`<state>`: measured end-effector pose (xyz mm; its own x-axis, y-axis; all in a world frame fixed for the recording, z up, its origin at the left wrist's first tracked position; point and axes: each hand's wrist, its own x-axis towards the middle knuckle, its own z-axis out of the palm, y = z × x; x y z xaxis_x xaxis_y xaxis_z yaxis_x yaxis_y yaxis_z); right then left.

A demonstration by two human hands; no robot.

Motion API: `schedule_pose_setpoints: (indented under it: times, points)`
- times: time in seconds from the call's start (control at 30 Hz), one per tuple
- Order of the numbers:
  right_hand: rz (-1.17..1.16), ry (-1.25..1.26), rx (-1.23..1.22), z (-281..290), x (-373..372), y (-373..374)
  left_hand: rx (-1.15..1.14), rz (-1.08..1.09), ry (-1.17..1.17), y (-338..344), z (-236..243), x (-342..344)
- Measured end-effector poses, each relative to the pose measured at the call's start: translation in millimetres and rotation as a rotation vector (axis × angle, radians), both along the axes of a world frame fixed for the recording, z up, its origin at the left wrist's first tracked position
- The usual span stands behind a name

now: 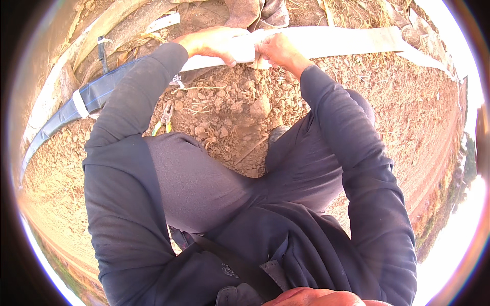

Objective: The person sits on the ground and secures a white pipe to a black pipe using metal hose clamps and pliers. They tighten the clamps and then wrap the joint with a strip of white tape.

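My left hand lies over a white flat hose-like strip, with its fingers along the top and its thumb at the lower edge, closed on it. Beside it, my right hand pinches the end of another white length of flat hose, which runs off to the right. The two white pieces meet or overlap between my hands; the fingers hide exactly how. To the left, a blue flat hose with a white band around it passes behind my left forearm.
Pliers with yellow handles lie on the cloddy soil by my left knee. A small black upright fitting stands on the blue hose. Crumpled brown sheeting and dry plant scraps lie beyond my hands.
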<state>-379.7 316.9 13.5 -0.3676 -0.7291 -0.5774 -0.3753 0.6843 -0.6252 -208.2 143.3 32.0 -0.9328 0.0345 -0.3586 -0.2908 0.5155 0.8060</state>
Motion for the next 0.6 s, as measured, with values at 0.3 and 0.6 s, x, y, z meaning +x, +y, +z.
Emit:
schedule_pose_setpoints:
  times: [0.3,0.6]
  points:
    - [0.376,0.212,-0.115,12,-5,-10,-0.083,0.035,-0.086,7,4,-2]
    - [0.408,0.266,-0.13,-8,-17,-13,-0.121,0.024,0.146,4,-16,3]
